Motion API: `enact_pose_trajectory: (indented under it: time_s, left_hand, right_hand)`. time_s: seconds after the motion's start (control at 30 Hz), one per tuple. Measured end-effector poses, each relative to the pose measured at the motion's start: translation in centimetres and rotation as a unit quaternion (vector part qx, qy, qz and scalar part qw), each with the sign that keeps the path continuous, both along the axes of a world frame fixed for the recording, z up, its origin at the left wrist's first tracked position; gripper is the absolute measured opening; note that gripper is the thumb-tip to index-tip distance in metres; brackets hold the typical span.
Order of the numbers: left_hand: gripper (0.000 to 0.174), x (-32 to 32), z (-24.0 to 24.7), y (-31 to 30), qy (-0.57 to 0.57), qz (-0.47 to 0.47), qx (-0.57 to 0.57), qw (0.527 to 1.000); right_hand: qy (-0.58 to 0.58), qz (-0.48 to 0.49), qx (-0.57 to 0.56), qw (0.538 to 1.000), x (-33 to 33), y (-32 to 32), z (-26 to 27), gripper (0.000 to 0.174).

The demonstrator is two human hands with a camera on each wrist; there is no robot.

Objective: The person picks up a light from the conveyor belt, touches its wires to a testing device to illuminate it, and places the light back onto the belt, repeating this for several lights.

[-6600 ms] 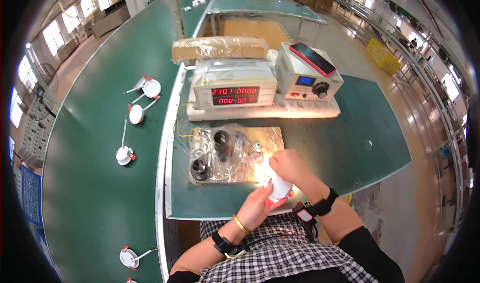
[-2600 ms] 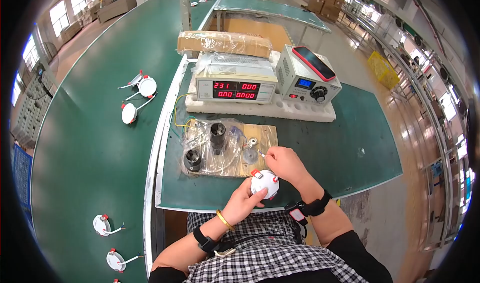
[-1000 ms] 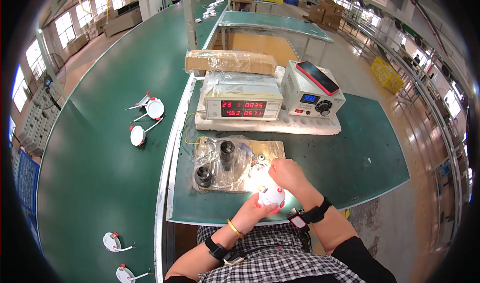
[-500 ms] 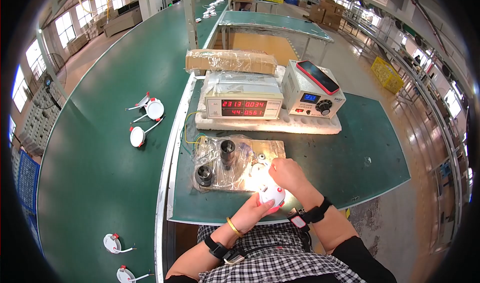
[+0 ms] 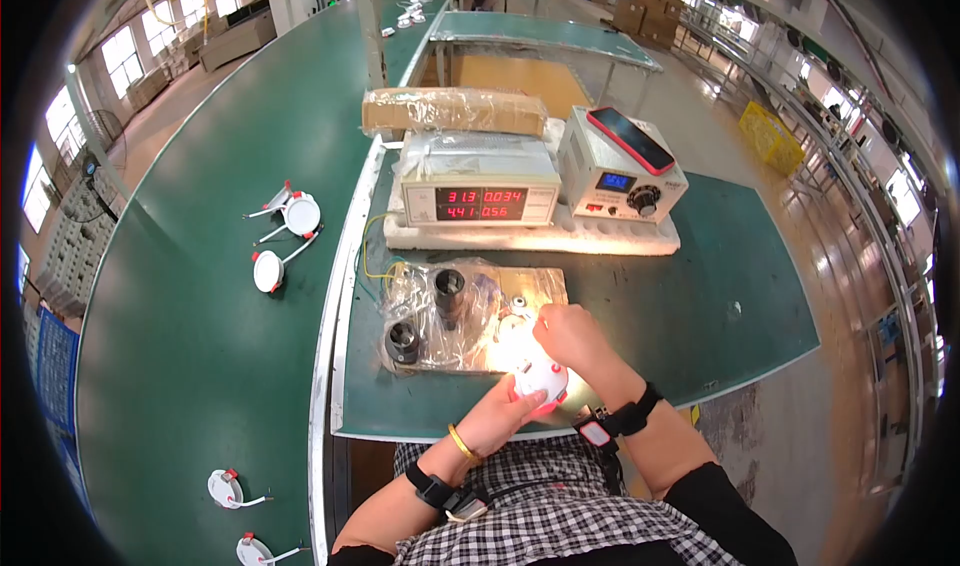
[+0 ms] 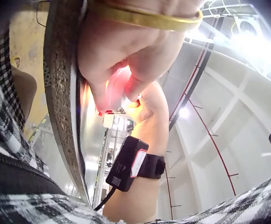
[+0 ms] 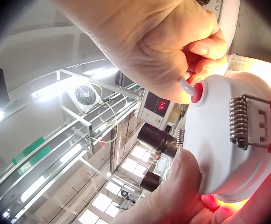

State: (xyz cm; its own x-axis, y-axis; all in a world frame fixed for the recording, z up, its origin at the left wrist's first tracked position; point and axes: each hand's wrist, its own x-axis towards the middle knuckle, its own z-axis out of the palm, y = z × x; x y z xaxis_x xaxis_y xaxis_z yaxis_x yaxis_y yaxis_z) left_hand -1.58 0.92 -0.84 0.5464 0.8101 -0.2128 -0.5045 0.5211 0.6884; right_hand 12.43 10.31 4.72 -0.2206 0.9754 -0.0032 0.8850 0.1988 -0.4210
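A small white round downlight (image 5: 541, 378) glows at the front edge of the green bench, throwing light on the board behind it. My left hand (image 5: 507, 414) cups it from below, and its fingers shine red (image 6: 119, 88) from the light. My right hand (image 5: 567, 334) is just above it and pinches the lamp's white lead (image 7: 187, 85) where it enters a red bushing (image 7: 198, 92). The wrist view shows the lamp's white back (image 7: 219, 149) and a coil spring clip (image 7: 239, 123). The lamp's lit face is hidden.
A foil-topped board (image 5: 530, 286) with plastic-wrapped black sockets (image 5: 447, 291) lies behind the hands. Further back stand a meter with red digits (image 5: 481, 204) and a box (image 5: 618, 178) bearing a phone (image 5: 630, 139). More downlights (image 5: 285, 216) lie on the conveyor to the left.
The lamp was dark 2.6 s ago with its back turned up; it has been lit for the last second. The hands have hardly moved since, and the meter's digits changed.
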Motion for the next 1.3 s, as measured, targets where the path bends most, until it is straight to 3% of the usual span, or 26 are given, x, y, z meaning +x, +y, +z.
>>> enact_pose_trajectory:
  time_s: [0.37, 1.03, 1.13, 1.2, 1.23, 1.3]
  left_hand:
    - [0.042, 0.0, 1.1, 0.0, 0.045, 0.0, 0.058, 0.997]
    - [0.039, -0.1, 1.0, -0.1, 0.013, -0.008, 0.016, 1.0]
    - [0.041, -0.3, 1.1, 0.0, 0.006, -0.016, 0.023, 1.0]
    - [0.042, -0.7, 1.4, 0.1, 0.006, -0.015, 0.033, 0.999]
    - [0.042, -0.9, 1.8, 0.0, -0.024, 0.015, 0.021, 0.999]
    - [0.042, -1.5, 3.0, -0.3, -0.052, 0.05, 0.007, 0.997]
  right_hand:
    - [-0.011, -0.008, -0.053, 0.999, -0.3, 0.0, 0.9, 0.023]
    - [-0.027, -0.002, -0.053, 0.998, -0.2, 0.2, 0.5, 0.023]
    - [0.01, -0.001, -0.039, 0.999, 0.0, -0.7, 1.7, 0.025]
    - [0.21, -0.013, -0.101, 0.972, 0.3, -1.4, 3.3, 0.032]
    - [0.21, -0.009, -0.101, 0.972, 0.7, -1.8, 3.5, 0.032]
    - [0.365, 0.051, -0.058, 0.928, 1.4, -3.2, 3.3, 0.052]
